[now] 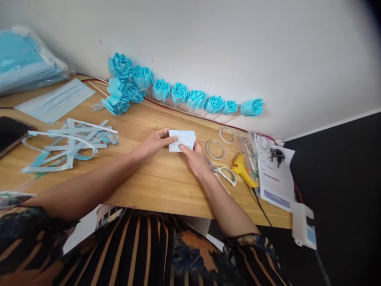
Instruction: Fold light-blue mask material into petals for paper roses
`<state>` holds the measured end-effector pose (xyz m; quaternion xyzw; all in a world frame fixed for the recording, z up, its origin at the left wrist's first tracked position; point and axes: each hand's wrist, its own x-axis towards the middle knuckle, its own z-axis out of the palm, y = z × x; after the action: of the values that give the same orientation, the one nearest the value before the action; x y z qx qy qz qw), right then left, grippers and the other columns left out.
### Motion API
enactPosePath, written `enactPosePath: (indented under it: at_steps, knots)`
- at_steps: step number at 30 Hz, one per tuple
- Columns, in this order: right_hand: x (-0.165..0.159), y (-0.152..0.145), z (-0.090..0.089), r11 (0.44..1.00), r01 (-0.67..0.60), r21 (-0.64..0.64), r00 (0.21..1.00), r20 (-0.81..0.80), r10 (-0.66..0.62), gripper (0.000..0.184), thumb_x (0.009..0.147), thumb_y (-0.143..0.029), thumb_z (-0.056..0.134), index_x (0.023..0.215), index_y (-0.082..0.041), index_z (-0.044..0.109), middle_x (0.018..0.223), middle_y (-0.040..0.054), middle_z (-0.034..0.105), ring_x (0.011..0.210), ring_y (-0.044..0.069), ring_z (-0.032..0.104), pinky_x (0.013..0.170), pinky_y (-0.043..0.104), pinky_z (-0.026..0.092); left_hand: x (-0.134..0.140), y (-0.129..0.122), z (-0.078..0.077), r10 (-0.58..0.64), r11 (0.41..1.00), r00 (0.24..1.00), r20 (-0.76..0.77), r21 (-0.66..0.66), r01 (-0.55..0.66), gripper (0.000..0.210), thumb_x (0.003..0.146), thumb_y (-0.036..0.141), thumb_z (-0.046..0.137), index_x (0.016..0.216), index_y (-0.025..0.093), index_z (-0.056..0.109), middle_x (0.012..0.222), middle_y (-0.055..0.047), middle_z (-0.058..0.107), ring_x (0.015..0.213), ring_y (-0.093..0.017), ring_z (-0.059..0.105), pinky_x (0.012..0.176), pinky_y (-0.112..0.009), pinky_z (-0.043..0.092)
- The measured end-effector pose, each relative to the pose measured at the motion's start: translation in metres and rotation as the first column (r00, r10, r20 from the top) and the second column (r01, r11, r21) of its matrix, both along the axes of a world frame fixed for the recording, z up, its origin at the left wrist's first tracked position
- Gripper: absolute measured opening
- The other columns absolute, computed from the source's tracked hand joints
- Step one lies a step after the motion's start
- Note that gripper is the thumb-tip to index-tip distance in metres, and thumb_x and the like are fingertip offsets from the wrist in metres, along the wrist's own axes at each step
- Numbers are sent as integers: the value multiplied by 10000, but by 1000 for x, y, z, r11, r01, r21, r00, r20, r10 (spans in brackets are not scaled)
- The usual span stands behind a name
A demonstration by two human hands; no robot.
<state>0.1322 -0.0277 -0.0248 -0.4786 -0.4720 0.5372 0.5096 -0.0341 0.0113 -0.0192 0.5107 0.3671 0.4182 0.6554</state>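
Observation:
A small stack of pale blue-white fabric pieces (186,139) is held up over the middle of the wooden table (166,186). My left hand (159,142) pinches its left edge, thumb on top. From the lower right, my right hand (195,157) grips the same stack, with its thumb across the front and its fingers behind. Just right of my right hand lie white-handled scissors (224,172), their blades partly hidden by the hand. Two rolls of tape (216,150) rest on the table behind them.
Blue fabric flowers (196,99) line the wall. Cut strips (71,143), a flat face mask (55,101), a bagged mask pile (26,59) and a phone (10,135) are left. A yellow glue gun (244,171), paper sheet (275,182) and keys (277,155) are right.

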Motion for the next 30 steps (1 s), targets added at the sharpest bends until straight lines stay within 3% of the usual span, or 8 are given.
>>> enactPosePath:
  at_steps: [3, 7, 11, 14, 17, 20, 24, 30]
  knots:
    - [-2, -2, 4, 1000, -7, 4, 1000, 23, 7, 457, 712, -329, 760, 1140, -228, 639, 1143, 29, 727, 1030, 221, 669, 981, 391, 506, -1, 0, 0, 31, 1000, 1000, -1, 0, -31, 328, 744, 440, 725, 867, 155, 619, 837, -29, 700, 723, -148, 626, 678, -283, 488]
    - [-4, -2, 12, 1000, -3, 29, 1000, 4, 3, 428, 728, -391, 753, 1111, -230, 650, 1129, 29, 725, 1041, 218, 656, 956, 363, 514, -2, 2, 1, 57, 990, 996, -74, 136, -46, 308, 768, 424, 714, 828, 154, 580, 725, 3, 631, 638, -116, 566, 596, -245, 435]
    - [0, -1, 7, 996, 65, 57, 997, 28, -67, 351, 786, -446, 705, 1046, -214, 665, 986, 16, 732, 898, 191, 666, 831, 316, 537, -2, 2, 0, 46, 979, 991, -126, 203, -20, 286, 791, 400, 697, 797, 152, 553, 690, 18, 589, 612, -100, 542, 560, -219, 406]
    - [4, 0, 2, 991, 102, 87, 992, 63, -108, 332, 799, -452, 696, 1019, -206, 666, 897, 5, 720, 799, 172, 653, 745, 293, 533, 2, 2, -2, 1, 986, 998, -56, 168, 8, 364, 755, 389, 736, 953, 155, 540, 821, -14, 653, 723, -133, 619, 654, -246, 477]
    - [4, 1, 2, 986, 135, 100, 990, 32, -138, 361, 793, -449, 702, 1064, -217, 648, 972, 20, 721, 859, 176, 659, 778, 296, 540, 5, 0, -4, -45, 989, 999, 0, 142, 45, 578, 718, 354, 777, 1176, 157, 486, 1037, -78, 678, 865, -173, 663, 754, -285, 523]
    - [2, 1, 7, 981, 163, 101, 986, 16, -166, 415, 781, -436, 710, 1131, -234, 616, 1034, 35, 715, 904, 179, 662, 805, 306, 547, 6, -2, -2, -64, 987, 998, -19, 149, 67, 636, 753, 328, 753, 1287, 142, 462, 1133, -109, 660, 905, -180, 671, 788, -288, 535]
    - [1, 1, 9, 984, 152, 96, 988, 18, -154, 496, 813, -441, 671, 1258, -252, 557, 1046, 44, 708, 873, 176, 668, 774, 313, 559, 3, -7, 4, -72, 978, 996, -54, 193, 81, 712, 800, 314, 721, 1417, 155, 404, 1106, -102, 673, 871, -187, 682, 756, -288, 548]
    - [3, 1, 6, 983, 140, 119, 987, 63, -149, 512, 862, -457, 595, 1326, -250, 531, 971, 27, 668, 757, 150, 631, 662, 281, 547, 2, -12, 5, -128, 955, 991, -45, 264, 135, 934, 818, 378, 725, 1567, 237, 184, 913, -58, 695, 775, -215, 684, 708, -336, 559]
